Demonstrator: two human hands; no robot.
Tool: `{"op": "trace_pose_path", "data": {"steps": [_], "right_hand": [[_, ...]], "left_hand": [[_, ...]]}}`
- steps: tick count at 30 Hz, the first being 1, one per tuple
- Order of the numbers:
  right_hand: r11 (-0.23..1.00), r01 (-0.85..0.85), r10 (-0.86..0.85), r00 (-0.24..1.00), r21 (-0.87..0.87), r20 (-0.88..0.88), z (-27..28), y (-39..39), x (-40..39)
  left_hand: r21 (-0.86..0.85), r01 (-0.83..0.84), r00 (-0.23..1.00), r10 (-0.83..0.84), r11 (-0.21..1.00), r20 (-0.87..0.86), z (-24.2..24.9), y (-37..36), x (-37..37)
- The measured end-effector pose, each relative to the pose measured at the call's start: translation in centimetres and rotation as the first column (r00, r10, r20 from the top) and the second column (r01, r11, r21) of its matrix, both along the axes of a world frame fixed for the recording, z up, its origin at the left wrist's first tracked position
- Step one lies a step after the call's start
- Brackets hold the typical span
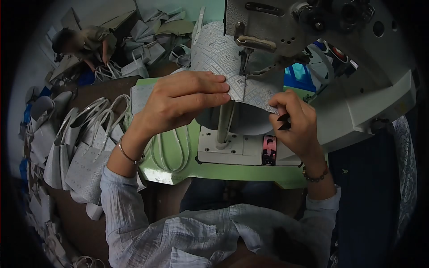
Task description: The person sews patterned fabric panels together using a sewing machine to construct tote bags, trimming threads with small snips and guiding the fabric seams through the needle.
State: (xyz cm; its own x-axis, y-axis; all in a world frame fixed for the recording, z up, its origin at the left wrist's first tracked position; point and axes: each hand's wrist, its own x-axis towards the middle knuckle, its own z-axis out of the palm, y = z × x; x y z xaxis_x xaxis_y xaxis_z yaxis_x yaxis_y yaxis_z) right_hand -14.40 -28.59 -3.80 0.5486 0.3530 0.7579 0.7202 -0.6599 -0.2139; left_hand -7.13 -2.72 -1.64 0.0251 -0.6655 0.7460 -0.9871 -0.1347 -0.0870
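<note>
A silver-white patterned bag panel [223, 62] curves around the sewing machine's post, beneath the needle and presser foot [244, 60]. A seam line runs down it to the near edge. My left hand [183, 96] holds the panel's left part, its straight fingers on top close to the seam; the thumb is hidden. On the other side, my right hand [297, 120] is closed, with the dark blades of thread snips [283, 121] sticking out of it. Its thumb and forefinger are at the panel's right edge.
The sewing machine [357, 89] stands on a green table [205, 172], where a lit phone [269, 149] lies by the post. Finished-looking bags with straps [91, 165] pile up at left. A co-worker [85, 47] bends over more bags at the far left.
</note>
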Motion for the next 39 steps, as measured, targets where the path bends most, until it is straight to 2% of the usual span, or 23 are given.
{"op": "trace_pose_path", "data": {"steps": [15,20,23,32,35,39], "right_hand": [[0.997,0.064,-0.066,0.997,0.036,0.045,-0.6,-0.8,3.0],[0.992,0.127,-0.126,0.992,0.025,-0.022,-0.9,-1.5,3.9],[0.993,0.079,-0.076,0.996,0.085,-0.035,-1.0,-1.2,4.4],[0.995,0.077,-0.076,0.997,0.061,-0.024,-1.2,-1.4,4.5],[0.995,0.084,-0.083,0.996,0.059,-0.025,-1.3,-1.4,4.5],[0.993,0.100,-0.097,0.994,0.067,-0.046,-1.7,-1.3,4.2]], "left_hand": [[-0.006,-0.015,1.000,0.015,1.000,-0.009,0.2,-0.5,2.5],[0.010,-0.049,0.996,0.049,0.999,-0.079,0.3,-0.6,2.7],[0.024,-0.060,0.992,0.062,0.998,-0.110,0.2,-0.5,3.0],[-0.002,-0.046,0.985,0.045,0.999,-0.167,-0.2,-0.8,3.2],[-0.048,-0.009,0.993,0.004,0.999,-0.118,-0.5,-1.0,3.8],[-0.047,-0.029,0.991,0.022,0.998,-0.134,-0.5,-1.0,3.4]]}}
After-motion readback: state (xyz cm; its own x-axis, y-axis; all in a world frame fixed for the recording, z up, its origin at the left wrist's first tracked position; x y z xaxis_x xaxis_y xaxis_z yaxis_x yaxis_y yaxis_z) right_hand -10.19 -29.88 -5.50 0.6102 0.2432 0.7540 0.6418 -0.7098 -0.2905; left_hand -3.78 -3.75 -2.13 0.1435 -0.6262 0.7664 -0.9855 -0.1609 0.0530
